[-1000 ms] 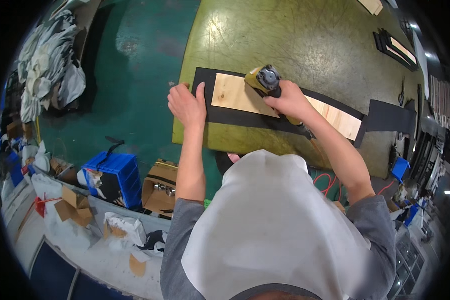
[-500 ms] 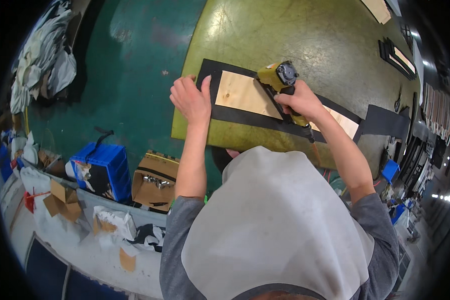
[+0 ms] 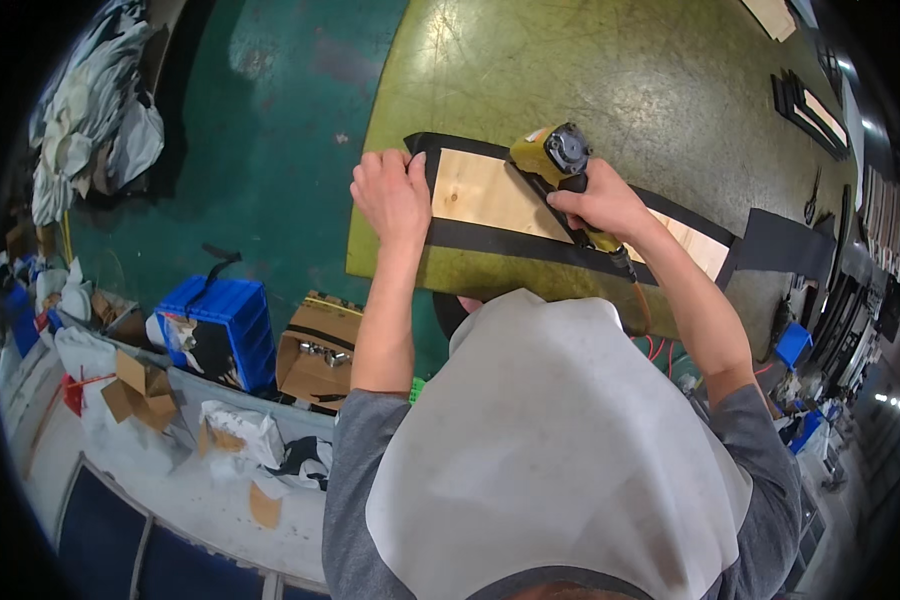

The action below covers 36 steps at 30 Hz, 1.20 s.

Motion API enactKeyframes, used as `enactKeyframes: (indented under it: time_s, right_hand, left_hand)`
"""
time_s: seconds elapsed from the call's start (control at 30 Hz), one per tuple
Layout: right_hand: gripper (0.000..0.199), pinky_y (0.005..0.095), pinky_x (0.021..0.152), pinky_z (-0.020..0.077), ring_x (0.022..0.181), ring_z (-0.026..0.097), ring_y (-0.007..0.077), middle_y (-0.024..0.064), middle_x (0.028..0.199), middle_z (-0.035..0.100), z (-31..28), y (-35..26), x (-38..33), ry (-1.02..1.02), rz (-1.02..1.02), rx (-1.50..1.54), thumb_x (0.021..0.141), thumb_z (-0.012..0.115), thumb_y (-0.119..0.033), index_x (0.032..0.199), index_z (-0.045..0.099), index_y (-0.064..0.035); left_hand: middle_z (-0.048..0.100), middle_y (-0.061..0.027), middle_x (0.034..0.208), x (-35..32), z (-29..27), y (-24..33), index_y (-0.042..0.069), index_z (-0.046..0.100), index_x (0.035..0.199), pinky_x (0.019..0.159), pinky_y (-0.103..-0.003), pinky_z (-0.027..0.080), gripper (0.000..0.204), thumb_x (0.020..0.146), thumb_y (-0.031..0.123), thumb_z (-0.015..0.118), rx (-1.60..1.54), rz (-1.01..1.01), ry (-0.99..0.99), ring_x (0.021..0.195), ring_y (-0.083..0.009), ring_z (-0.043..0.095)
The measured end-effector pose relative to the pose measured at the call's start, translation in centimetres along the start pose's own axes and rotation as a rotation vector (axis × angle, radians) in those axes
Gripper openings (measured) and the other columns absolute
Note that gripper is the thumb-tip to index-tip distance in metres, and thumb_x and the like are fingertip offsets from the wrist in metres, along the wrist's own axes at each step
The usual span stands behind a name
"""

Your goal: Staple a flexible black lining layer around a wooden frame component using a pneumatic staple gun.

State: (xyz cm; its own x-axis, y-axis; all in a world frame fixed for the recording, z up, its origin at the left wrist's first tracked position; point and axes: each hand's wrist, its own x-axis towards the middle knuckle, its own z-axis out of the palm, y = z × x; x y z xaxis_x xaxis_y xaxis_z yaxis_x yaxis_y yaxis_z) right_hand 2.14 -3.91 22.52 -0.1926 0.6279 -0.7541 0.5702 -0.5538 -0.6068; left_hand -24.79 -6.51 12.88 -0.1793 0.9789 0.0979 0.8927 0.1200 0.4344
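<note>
A plywood board (image 3: 475, 185) lies lengthwise on a black sheet (image 3: 500, 238), whose margins surround the wood. My left hand (image 3: 395, 200) is at the board's left end, its fingers curled over the sheet's edge and its thumb pressing the folded flap. A corner of the flap stands up beside the thumb. In my right hand (image 3: 610, 203) is a yellow and black pneumatic staple gun (image 3: 545, 155), gripped by its handle over the middle of the board. Its nose and the wood under it are partly hidden. An orange air hose (image 3: 642, 310) runs from its lower end.
The olive work surface (image 3: 530, 70) adjoins a green one (image 3: 260, 150). Right of the board lie a black piece (image 3: 785, 243), scissors (image 3: 813, 195) and framed panels (image 3: 810, 115). Lower left stand a blue bin (image 3: 225, 330) and a cardboard box (image 3: 315, 330) with metal parts.
The sheet's left margin is now folded in toward the wood, with my left fingers closed over it. The staple gun remains in my right hand over the board. The whole view has shifted slightly.
</note>
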Motion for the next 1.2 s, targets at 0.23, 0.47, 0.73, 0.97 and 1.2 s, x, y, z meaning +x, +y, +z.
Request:
enactKeyframes:
  time_s: [0.23,0.47,0.73,0.97,1.2]
  right_hand:
    - [0.021,0.0330,0.055,0.0527,0.055,0.065,0.0159,0.0086,0.063,0.065,-0.4,-0.1,-0.4,0.001,-0.026,-0.100,0.079,0.069,-0.015,0.083,0.064,0.0050]
    - [0.033,0.0419,0.066,0.0556,0.063,0.068,0.0308,0.0198,0.066,0.065,0.3,-0.2,-1.6,0.025,0.008,-0.356,0.076,0.069,-0.019,0.095,0.066,0.0081]
    - [0.035,0.0491,0.081,0.0544,0.088,0.068,0.0456,0.0286,0.087,0.069,2.7,1.4,-3.1,0.042,-0.195,-0.328,0.073,0.069,-0.015,0.102,0.066,0.0036]
    - [0.033,0.0464,0.077,0.0543,0.083,0.069,0.0427,0.0285,0.085,0.069,2.1,-0.5,-2.6,0.056,-0.128,-0.344,0.072,0.070,-0.016,0.096,0.066,0.0058]
    - [0.031,0.0451,0.072,0.0539,0.072,0.068,0.0380,0.0253,0.074,0.067,1.5,-3.8,-1.6,-0.005,-0.057,-0.379,0.073,0.070,-0.021,0.084,0.065,0.0078]
  left_hand:
    - [0.060,-0.0120,0.083,0.1,-0.1,0.5,0.010,0.059,0.088,0.070,-0.049,0.048,0.023,0.095,0.030,0.066,-0.036,0.067,0.019,0.081,-0.0350,0.061]
    - [0.070,-0.0133,0.096,0.7,-0.7,0.2,0.007,0.065,0.107,0.071,-0.048,0.053,0.028,0.092,0.031,0.070,-0.111,-0.060,-0.034,0.087,-0.0358,0.068]
    - [0.072,-0.0156,0.093,-1.3,-0.7,0.4,0.004,0.072,0.101,0.075,-0.044,0.054,0.019,0.092,0.021,0.067,-0.582,-0.045,-0.092,0.083,-0.0366,0.070]
    - [0.057,-0.0099,0.082,-4.3,3.2,4.7,0.001,0.066,0.119,0.061,-0.043,0.047,0.036,0.089,0.020,0.070,-0.174,0.189,0.023,0.074,-0.0295,0.060]
    - [0.053,-0.0105,0.093,-6.7,1.9,6.3,-0.006,0.056,0.134,0.071,-0.043,0.045,0.057,0.088,0.025,0.069,-0.021,0.154,-0.099,0.087,-0.0307,0.055]
